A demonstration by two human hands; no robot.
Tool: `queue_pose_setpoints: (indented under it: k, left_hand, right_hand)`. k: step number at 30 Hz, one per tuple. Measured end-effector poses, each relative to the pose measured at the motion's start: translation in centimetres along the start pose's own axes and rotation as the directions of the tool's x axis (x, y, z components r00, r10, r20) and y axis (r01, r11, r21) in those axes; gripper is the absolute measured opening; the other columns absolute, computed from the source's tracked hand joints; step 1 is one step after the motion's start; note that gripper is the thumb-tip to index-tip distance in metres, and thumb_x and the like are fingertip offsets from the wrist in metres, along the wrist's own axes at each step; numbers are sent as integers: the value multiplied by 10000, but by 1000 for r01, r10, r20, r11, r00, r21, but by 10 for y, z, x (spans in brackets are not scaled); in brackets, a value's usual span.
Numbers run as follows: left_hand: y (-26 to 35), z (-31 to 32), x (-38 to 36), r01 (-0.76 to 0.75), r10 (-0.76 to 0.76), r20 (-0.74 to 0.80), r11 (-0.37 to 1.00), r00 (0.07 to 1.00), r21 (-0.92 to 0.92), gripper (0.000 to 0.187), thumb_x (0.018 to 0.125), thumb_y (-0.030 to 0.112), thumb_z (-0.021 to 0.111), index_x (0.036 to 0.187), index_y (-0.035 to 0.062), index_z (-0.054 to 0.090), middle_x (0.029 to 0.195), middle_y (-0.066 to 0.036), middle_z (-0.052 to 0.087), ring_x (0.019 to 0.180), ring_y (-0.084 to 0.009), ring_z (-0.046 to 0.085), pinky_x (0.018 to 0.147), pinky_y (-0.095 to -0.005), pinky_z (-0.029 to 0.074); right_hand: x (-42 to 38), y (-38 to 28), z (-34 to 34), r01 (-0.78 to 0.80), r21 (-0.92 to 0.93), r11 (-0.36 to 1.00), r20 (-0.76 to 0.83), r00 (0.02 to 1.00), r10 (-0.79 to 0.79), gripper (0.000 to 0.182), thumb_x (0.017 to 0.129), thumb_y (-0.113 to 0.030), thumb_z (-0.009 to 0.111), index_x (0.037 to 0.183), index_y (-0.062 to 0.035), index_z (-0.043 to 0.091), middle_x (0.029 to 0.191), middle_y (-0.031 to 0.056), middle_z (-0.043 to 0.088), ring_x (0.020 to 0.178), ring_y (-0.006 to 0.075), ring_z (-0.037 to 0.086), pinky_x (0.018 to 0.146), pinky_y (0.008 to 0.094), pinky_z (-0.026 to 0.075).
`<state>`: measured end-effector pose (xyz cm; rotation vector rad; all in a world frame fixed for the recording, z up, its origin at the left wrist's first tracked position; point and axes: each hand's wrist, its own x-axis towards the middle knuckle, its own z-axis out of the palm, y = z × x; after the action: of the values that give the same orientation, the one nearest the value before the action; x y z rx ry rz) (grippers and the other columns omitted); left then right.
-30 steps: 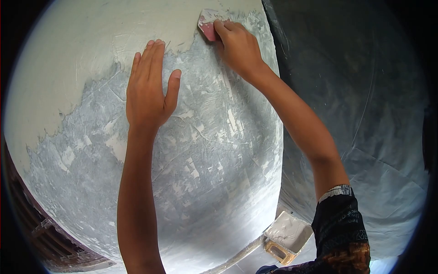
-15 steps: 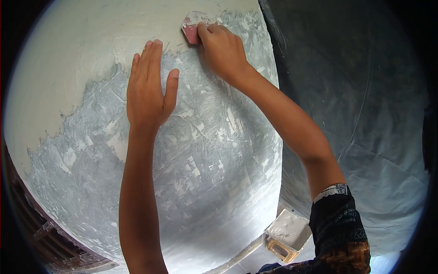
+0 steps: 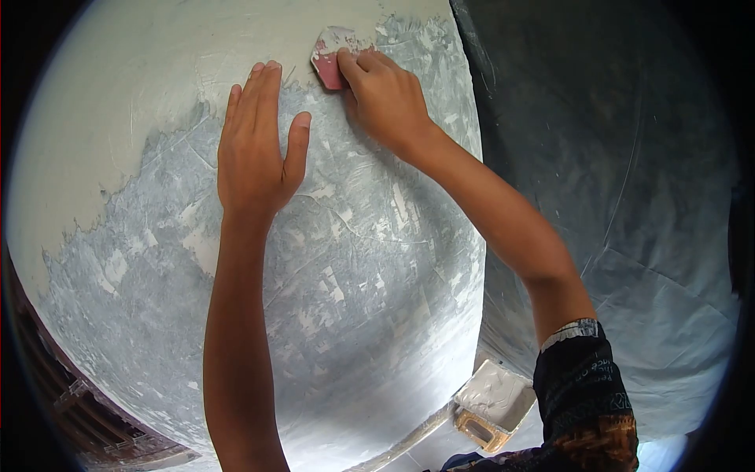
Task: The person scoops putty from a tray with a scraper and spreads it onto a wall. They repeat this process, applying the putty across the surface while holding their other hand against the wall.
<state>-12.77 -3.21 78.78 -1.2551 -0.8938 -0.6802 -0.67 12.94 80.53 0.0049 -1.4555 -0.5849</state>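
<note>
My right hand point(image 3: 385, 98) grips a small red, angular putty spreader point(image 3: 330, 72) smeared with white paste, pressed to the upper part of a large curved surface point(image 3: 338, 259). Cream coating covers that surface's upper left. Lower down it is grey, with scattered white patches and scratches. To the left, my left hand point(image 3: 255, 149) lies flat on it, fingers stretched upward and thumb apart, holding nothing. A ragged border between cream and grey runs behind both hands.
A dark sheet point(image 3: 605, 212) with creases hangs along the right. At the bottom right, a tray point(image 3: 499, 393) of pale paste stands on the tiled floor, with a tan handle point(image 3: 481, 429) at its near side. Dark slatted wood point(image 3: 86, 409) shows at lower left.
My right hand and the putty spreader have slid slightly down the surface. My left hand stays flat, shifted a touch upward.
</note>
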Motion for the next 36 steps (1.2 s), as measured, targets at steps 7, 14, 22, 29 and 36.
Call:
queue_pose_setpoints:
  k: [7, 14, 22, 29, 36]
  left_hand:
    - [1, 0, 0, -7, 7, 12, 1000, 1000, -9, 516, 974, 251, 561, 1370, -76, 504, 1369, -246, 580, 1356, -380, 501, 1160, -508, 343]
    - [1, 0, -2, 30, -29, 41, 999, 999, -24, 510, 1000, 217, 476, 1430, -56, 459, 1446, -225, 525, 1406, -361, 446, 1193, -498, 286]
    - [1, 1, -1, -6, 5, 19, 999, 1000, 34, 507, 974, 248, 555, 1365, -73, 516, 1366, -242, 587, 1351, -373, 510, 1162, -502, 345]
    - [1, 1, -2, -5, 4, 17, 1000, 1000, 30, 508, 976, 249, 554, 1368, -71, 515, 1367, -238, 589, 1355, -366, 509, 1163, -499, 343]
    - [1, 1, -4, 26, -26, 58, 1000, 998, -8, 506, 1000, 207, 471, 1434, -52, 458, 1453, -216, 524, 1410, -353, 444, 1198, -493, 282]
  right_hand:
    - [13, 2, -21, 9, 52, 999, -66, 998, -6, 355, 749, -24, 690, 1102, -15, 652, 858, 118, 659, 852, 315, 674, 657, 410, 562]
    - [4, 4, 0, 20, 15, 1000, -9, 1000, -20, 335, 763, -13, 662, 1097, -24, 642, 872, 117, 672, 904, 304, 676, 682, 403, 573]
    - [22, 31, -14, -33, 19, 999, -65, 997, 34, 207, 774, -31, 675, 972, -41, 614, 833, 111, 650, 821, 317, 664, 670, 447, 545]
    - [-40, -2, -18, -11, 84, 996, 60, 998, 6, 329, 749, -16, 688, 1070, -10, 619, 887, 131, 664, 859, 322, 673, 649, 436, 566]
    - [16, 25, -20, -44, 54, 998, -52, 998, 47, 371, 773, -11, 675, 1137, -55, 625, 883, 113, 652, 847, 330, 659, 679, 431, 550]
